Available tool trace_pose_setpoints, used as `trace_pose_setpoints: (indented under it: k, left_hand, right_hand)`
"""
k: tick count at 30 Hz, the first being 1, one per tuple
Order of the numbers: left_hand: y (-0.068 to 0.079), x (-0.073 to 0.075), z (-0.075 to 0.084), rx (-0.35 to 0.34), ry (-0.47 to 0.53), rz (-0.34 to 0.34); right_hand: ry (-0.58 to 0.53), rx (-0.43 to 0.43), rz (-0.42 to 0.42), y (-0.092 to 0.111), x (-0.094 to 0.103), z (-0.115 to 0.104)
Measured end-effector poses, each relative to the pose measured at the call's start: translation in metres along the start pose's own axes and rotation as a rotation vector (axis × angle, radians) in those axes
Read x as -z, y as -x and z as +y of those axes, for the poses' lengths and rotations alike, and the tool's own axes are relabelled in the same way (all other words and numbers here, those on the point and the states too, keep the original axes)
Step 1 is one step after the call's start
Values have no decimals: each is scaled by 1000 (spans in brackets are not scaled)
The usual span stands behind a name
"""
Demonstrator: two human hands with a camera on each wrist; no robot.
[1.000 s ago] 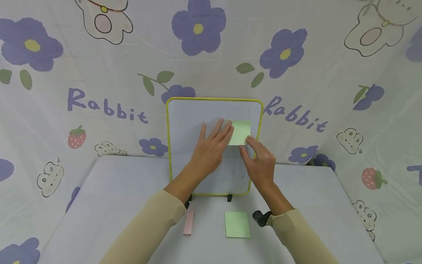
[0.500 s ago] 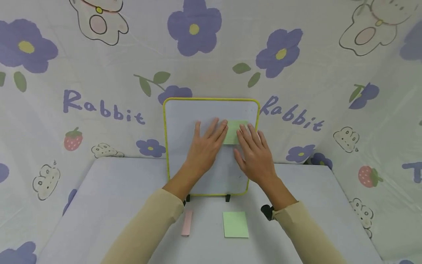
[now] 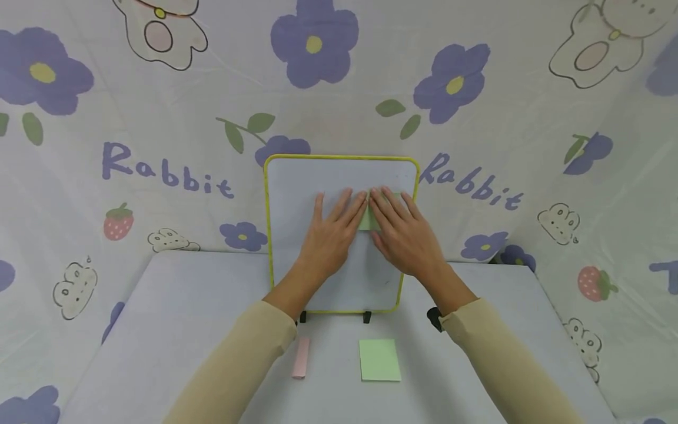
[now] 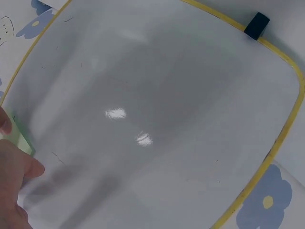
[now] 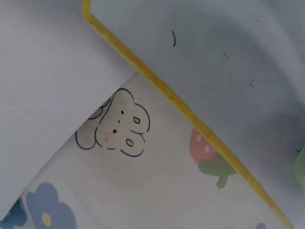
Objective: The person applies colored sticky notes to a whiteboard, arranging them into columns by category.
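Observation:
A green sticky note (image 3: 366, 221) lies against the upper right of a whiteboard (image 3: 307, 176) with a yellow frame. My left hand (image 3: 329, 238) touches the note's left edge with straight fingers, the thumb spread apart. Over the note's right part rests my right hand (image 3: 405, 235), its fingers straight and hiding much of the paper. The fingertips of both hands nearly meet on the note. In the left wrist view, part of the left hand (image 4: 14, 176) shows beside a green note corner (image 4: 21, 140). The right wrist view shows only a sliver of the note (image 5: 299, 169).
A green sticky note pad (image 3: 379, 360) and a narrow pink strip pad (image 3: 301, 358) lie on the white table (image 3: 212, 294) before the board. Black feet (image 3: 367, 317) support the board. A patterned cloth (image 3: 339, 118) hangs behind it.
My right hand first pinched the note's lower right corner. Its fingers then straightened and slid leftward across the note, up to the left fingertips. The left hand stayed almost in place.

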State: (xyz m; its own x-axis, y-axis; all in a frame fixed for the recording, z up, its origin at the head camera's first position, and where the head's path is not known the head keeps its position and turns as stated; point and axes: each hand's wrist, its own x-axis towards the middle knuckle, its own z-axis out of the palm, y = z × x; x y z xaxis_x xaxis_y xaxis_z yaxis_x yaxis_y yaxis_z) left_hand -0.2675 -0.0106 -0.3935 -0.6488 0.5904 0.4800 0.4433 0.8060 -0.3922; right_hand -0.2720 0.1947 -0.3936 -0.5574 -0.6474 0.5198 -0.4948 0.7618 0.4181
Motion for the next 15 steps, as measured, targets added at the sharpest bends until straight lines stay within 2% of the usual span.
trace_pose_setpoints:
  k: [6, 15]
  left_hand:
    - [-3, -3, 1, -1, -2, -14]
    - [-4, 2, 1, 0, 45, -39]
  right_hand:
    - [0, -31, -26, 9, -1, 8]
    - [-20, -82, -25, 24, -1, 19]
